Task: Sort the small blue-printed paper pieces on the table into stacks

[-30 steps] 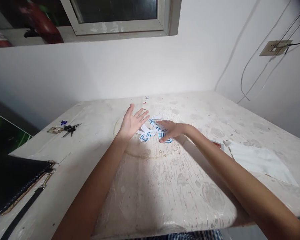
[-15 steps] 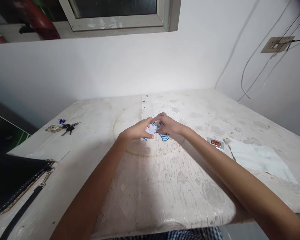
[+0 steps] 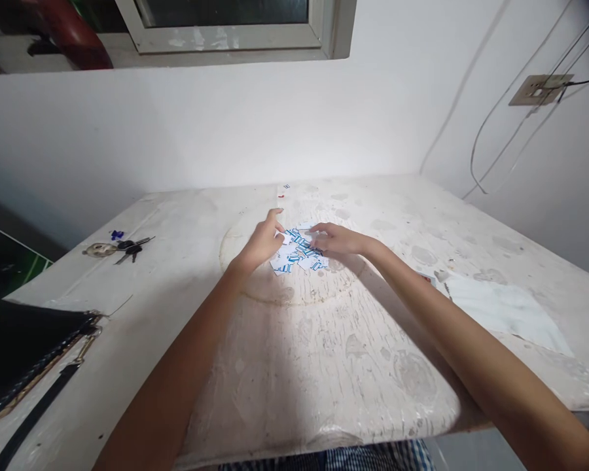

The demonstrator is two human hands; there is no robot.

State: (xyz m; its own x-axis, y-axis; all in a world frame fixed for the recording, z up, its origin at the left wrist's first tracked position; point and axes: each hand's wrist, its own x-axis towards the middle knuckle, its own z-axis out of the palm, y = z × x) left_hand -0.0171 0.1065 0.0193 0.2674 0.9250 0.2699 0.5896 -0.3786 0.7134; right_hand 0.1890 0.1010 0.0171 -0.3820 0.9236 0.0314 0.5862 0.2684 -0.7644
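A loose pile of small white paper pieces with blue printed marks (image 3: 294,259) lies on the table between my two hands. At the pile's left edge is my left hand (image 3: 261,245), its index finger stretched away and its thumb beside a white piece. My right hand (image 3: 342,239) reaches over the right side of the pile, fingers apart and fingertips touching or just above the pieces. Both hands look open, though the right fingertips partly cover the pieces under them.
On the left lie keys (image 3: 130,247) with a keychain, a small blue item (image 3: 117,234) and a black bag (image 3: 29,347) with a strap. At right are a white cloth or sheet (image 3: 508,311) and a small packet (image 3: 426,277), partly behind my forearm. A wall socket (image 3: 540,89) has cables.
My hands have moved apart from close together over the pieces, the left one shifting left with its index finger extended. More of the pile now shows, spread between them.
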